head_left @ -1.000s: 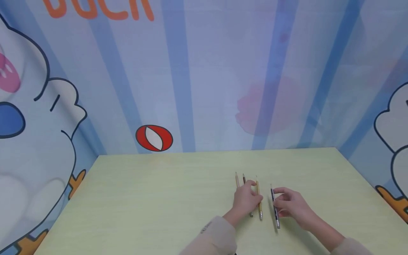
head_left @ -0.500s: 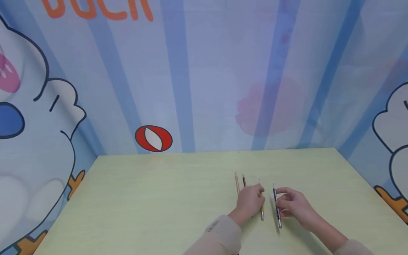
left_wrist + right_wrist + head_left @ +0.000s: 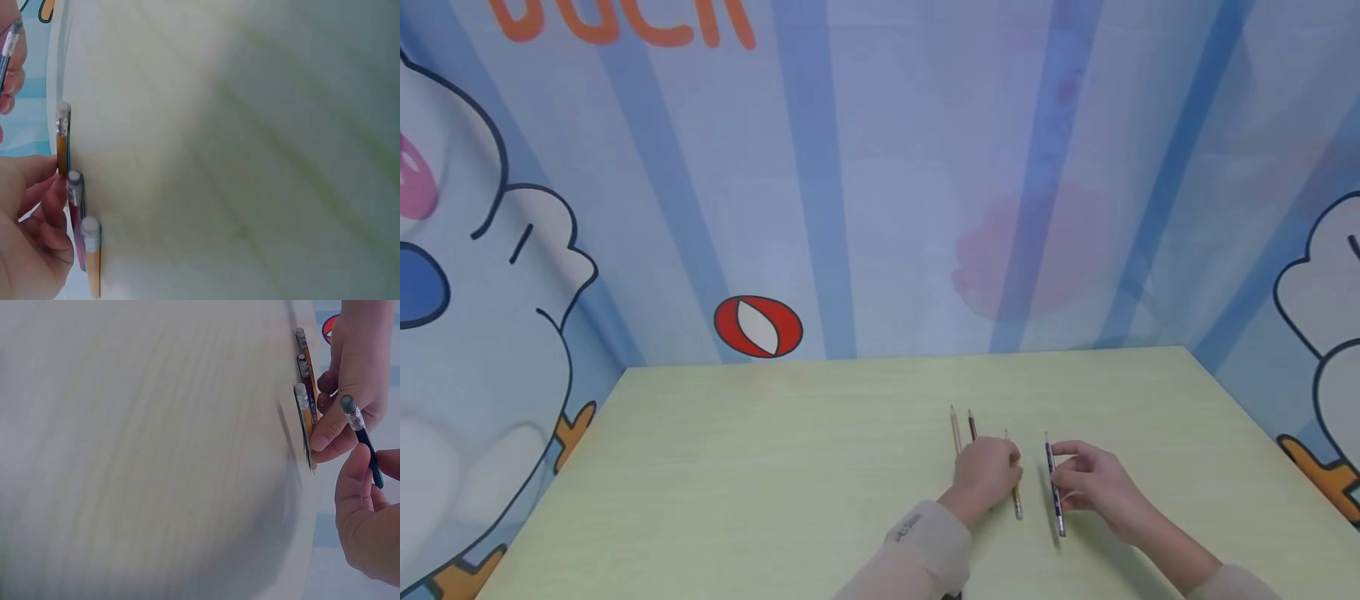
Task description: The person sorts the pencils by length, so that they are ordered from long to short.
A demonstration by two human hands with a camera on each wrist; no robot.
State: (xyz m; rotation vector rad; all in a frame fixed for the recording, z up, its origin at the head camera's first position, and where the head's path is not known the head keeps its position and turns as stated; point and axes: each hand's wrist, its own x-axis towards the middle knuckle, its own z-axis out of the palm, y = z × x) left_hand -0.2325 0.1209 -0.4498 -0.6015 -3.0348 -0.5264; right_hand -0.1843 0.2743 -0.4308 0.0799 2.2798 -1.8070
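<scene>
My right hand (image 3: 1093,483) pinches a dark patterned pencil (image 3: 1055,492) between thumb and fingers, tip pointing away and eraser end toward me. Just left of it, my left hand (image 3: 987,473) holds a yellow pencil (image 3: 1017,504) with thumb and fingertips. In the left wrist view the yellow pencil (image 3: 62,147) has a pale eraser and silver ferrule. Beside it lie a dark red pencil (image 3: 76,212) and a light wood-coloured pencil (image 3: 93,269), side by side on the table. From the head, the left hand covers most of these two.
The pale yellow-green table (image 3: 775,467) stretches far to the left of the hands. Behind it hangs a blue striped backdrop (image 3: 895,208) with printed cartoon figures and a red ball (image 3: 758,326).
My left hand has shifted slightly right, from over the dark red pencil onto the yellow one, whose tip has come a little nearer. The right hand and its dark pencil have drifted slightly right.
</scene>
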